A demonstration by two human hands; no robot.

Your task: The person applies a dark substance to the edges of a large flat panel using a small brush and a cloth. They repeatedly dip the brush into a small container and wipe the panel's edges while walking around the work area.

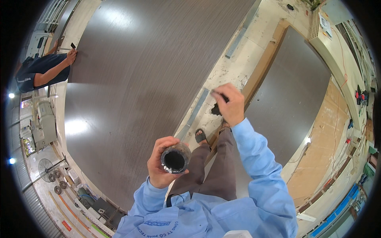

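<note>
My left hand (158,164) is wrapped round an open, round container (181,152) with a dark inside and pale crusted spots on its rim. It is held up in front of my legs, its mouth facing up. To the right and farther off, my right hand (232,105) is closed in a pinch, slightly blurred. Something dark shows at its fingers, too unclear to name. A black patch (216,110) appears just beside that hand; whether it hangs from the fingers or lies on the floor I cannot tell. On my left spreads a large dark wood-grain panel (131,83).
Another dark panel (295,75) lies to the right, with a brown edge strip along it. Grey metal bars (197,107) lie on the floor between the panels. At the far left a co-worker (43,73) holds a small dark thing at the big panel's edge. A fan (45,168) stands lower left.
</note>
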